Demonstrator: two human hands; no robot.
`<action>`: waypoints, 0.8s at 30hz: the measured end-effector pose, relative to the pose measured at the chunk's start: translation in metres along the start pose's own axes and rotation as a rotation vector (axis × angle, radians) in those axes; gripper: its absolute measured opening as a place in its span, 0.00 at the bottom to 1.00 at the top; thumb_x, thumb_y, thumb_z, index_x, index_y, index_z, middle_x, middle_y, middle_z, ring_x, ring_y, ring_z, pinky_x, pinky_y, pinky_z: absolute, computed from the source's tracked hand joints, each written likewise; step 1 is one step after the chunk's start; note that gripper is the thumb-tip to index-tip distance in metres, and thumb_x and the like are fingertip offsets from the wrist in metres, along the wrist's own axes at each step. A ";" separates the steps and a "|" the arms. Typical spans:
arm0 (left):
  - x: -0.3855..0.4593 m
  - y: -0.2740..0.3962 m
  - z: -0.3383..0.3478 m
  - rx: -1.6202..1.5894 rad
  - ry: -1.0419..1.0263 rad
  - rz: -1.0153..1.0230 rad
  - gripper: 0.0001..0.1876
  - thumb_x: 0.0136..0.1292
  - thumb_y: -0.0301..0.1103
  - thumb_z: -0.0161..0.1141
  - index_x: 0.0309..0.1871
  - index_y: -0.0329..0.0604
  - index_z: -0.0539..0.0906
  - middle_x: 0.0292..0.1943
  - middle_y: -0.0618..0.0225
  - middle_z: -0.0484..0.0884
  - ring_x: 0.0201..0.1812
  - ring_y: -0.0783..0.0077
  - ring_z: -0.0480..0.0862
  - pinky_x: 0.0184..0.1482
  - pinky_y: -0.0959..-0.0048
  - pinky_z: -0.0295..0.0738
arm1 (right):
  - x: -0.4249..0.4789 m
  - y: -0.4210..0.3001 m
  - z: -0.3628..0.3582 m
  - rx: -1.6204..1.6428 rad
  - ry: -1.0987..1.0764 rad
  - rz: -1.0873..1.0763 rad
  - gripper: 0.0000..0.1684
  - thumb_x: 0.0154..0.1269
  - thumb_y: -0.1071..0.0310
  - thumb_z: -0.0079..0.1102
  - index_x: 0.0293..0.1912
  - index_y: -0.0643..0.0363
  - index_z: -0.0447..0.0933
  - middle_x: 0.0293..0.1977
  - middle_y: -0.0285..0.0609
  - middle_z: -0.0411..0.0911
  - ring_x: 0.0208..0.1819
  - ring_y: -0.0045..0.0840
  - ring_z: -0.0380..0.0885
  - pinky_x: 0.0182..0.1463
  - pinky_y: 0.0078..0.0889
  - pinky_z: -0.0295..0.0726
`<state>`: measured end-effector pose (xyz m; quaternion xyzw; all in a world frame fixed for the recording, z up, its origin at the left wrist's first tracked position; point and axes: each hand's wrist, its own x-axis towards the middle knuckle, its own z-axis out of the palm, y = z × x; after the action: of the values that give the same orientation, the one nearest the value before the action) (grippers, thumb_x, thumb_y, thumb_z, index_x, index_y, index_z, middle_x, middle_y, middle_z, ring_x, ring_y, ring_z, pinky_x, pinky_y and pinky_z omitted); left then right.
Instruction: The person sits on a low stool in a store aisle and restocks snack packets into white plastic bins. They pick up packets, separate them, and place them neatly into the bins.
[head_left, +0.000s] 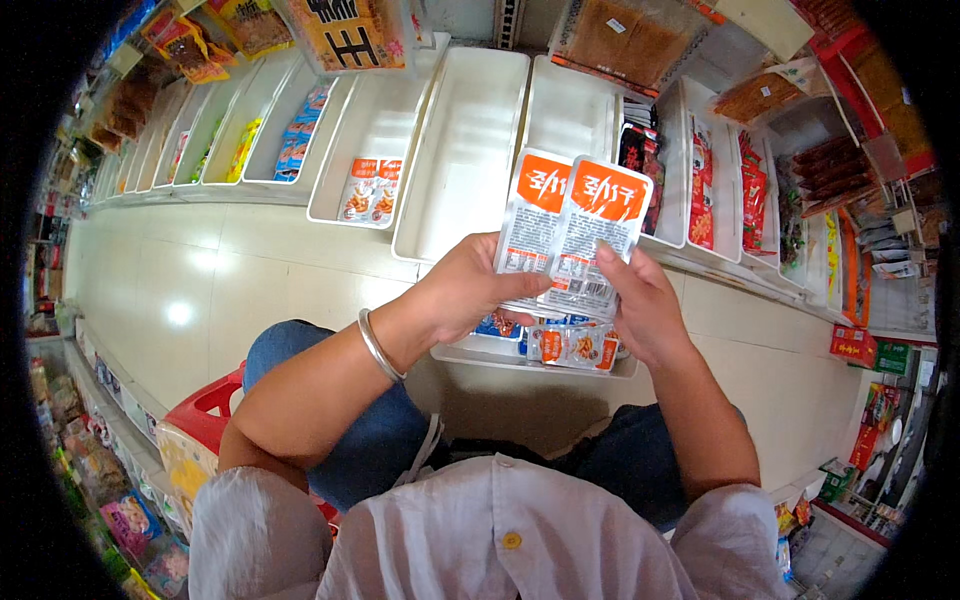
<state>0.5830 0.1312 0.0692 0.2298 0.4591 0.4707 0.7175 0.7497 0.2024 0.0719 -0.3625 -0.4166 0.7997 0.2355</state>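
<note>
My left hand (480, 289) grips a silver-and-orange snack packet (525, 225) at its lower edge, thumb on its face. A second matching packet (600, 232) overlaps it on the right, pinched along its right side by my right hand (649, 300). Both packets show their printed backs; more may lie behind them, but I cannot tell. Under my hands is a white plastic bin (525, 360) holding orange-and-silver packets (574, 349) and blue packets (495, 327). Ahead of me, a long white bin (465, 150) shows a bare bottom, and its left neighbour holds orange-topped packets (371, 191).
A row of white bins crosses the front, with blue packets (300, 135) at left and red packets (701, 187) at right. Large hanging bags (630, 37) overhang the bins. A red plastic stool (202, 405) stands by my left leg. Stocked shelves (97, 450) line the left.
</note>
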 end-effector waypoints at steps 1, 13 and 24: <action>0.000 -0.001 -0.001 -0.001 -0.005 0.011 0.14 0.53 0.26 0.57 0.44 0.39 0.73 0.37 0.65 0.78 0.32 0.76 0.79 0.26 0.81 0.77 | 0.000 0.000 0.001 0.032 -0.001 0.007 0.17 0.62 0.62 0.46 0.46 0.63 0.66 0.42 0.40 0.72 0.41 0.19 0.72 0.47 0.23 0.70; 0.001 -0.003 -0.004 -0.002 -0.029 0.051 0.14 0.53 0.23 0.56 0.45 0.37 0.73 0.39 0.63 0.78 0.36 0.74 0.79 0.31 0.78 0.78 | 0.001 0.003 -0.004 -0.346 0.032 -0.160 0.16 0.62 0.61 0.46 0.43 0.64 0.69 0.37 0.37 0.74 0.37 0.13 0.70 0.42 0.20 0.70; 0.000 -0.003 -0.003 -0.012 0.004 0.006 0.13 0.52 0.24 0.56 0.43 0.38 0.74 0.37 0.63 0.78 0.35 0.75 0.79 0.31 0.79 0.77 | 0.003 0.006 -0.005 -0.160 0.005 -0.129 0.15 0.62 0.62 0.47 0.44 0.64 0.70 0.38 0.37 0.74 0.37 0.14 0.71 0.42 0.19 0.70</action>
<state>0.5820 0.1296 0.0650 0.2260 0.4567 0.4762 0.7166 0.7519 0.2038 0.0639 -0.3548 -0.5010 0.7461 0.2577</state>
